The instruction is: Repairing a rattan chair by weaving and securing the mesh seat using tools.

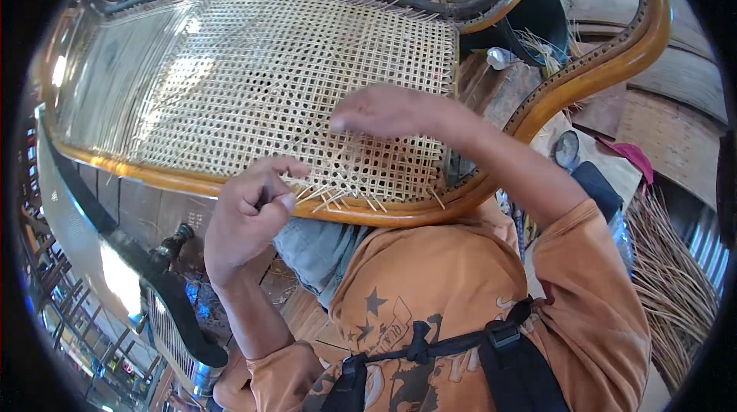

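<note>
Pale woven cane mesh [307,67] stretches across a curved, varnished wooden chair frame [384,216] lying before me. Over the mesh, right of its middle, my right hand [376,110] is closed, thumb and fingers drawn together; anything in them is too small to see. At the frame's near edge my left hand [253,212] has curled fingers, its thumb beside several loose cane ends [338,196] that stick out over the rim. Whether a strand is pinched in it I cannot make out. Toward the left, the mesh thins to strands running one way.
On the right the frame bends into a curved part with a row of drilled holes [587,47]. A dark bucket [541,21] stands behind it. A bundle of long cane strips [668,281] lies at right. Another dark-framed piece of furniture [92,197] stands at left.
</note>
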`<state>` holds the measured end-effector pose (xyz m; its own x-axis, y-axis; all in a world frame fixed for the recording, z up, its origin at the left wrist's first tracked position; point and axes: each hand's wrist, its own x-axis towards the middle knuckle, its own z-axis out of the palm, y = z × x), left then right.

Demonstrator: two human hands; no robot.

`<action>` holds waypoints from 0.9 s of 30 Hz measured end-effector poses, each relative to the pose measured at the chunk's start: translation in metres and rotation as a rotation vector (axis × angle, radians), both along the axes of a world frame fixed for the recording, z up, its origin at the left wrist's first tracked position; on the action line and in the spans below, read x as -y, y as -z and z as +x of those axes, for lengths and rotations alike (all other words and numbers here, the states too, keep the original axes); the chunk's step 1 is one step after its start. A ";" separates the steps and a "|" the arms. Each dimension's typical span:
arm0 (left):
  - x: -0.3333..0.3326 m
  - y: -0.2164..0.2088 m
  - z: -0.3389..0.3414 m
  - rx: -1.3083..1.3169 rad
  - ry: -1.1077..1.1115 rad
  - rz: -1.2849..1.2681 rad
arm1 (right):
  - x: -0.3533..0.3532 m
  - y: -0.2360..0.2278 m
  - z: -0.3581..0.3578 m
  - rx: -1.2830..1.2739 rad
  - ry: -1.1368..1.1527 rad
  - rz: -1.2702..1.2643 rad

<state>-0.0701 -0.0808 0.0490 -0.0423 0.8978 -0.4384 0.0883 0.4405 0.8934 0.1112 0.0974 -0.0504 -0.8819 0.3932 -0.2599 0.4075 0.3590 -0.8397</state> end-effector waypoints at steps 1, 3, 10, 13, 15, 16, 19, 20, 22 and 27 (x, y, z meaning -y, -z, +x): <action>-0.005 -0.014 0.008 -0.019 -0.003 0.003 | 0.011 -0.008 -0.001 -0.096 -0.081 -0.199; -0.022 -0.037 0.023 -0.382 0.048 0.089 | 0.014 -0.030 0.002 -0.202 -0.175 -0.396; -0.091 0.030 0.048 -0.798 0.337 -0.088 | -0.022 -0.040 0.050 0.301 -0.057 0.002; -0.106 0.058 0.064 -0.848 0.453 -0.206 | -0.018 -0.001 0.061 0.269 0.023 0.043; -0.111 0.064 0.071 -0.948 0.521 -0.206 | -0.017 0.008 0.062 0.363 0.080 0.165; -0.114 0.058 0.074 -0.977 0.603 -0.258 | -0.016 0.010 0.063 0.336 0.102 0.157; -0.127 0.065 0.073 -0.978 0.611 -0.454 | -0.016 0.009 0.060 0.383 0.127 0.114; -0.131 0.067 0.073 -0.977 0.610 -0.463 | -0.016 0.013 0.062 0.381 0.122 0.108; -0.138 0.068 0.076 -1.070 0.759 -0.432 | -0.014 0.022 0.068 0.236 0.160 0.234; -0.148 0.037 0.095 -1.225 0.876 -0.431 | -0.013 0.027 0.071 0.250 0.208 0.078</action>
<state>0.0252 0.0673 0.0119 -0.1032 0.6536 -0.7498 0.9946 0.0583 -0.0861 0.1818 0.1099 -0.0769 -0.6935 0.5855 -0.4198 0.6685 0.3056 -0.6780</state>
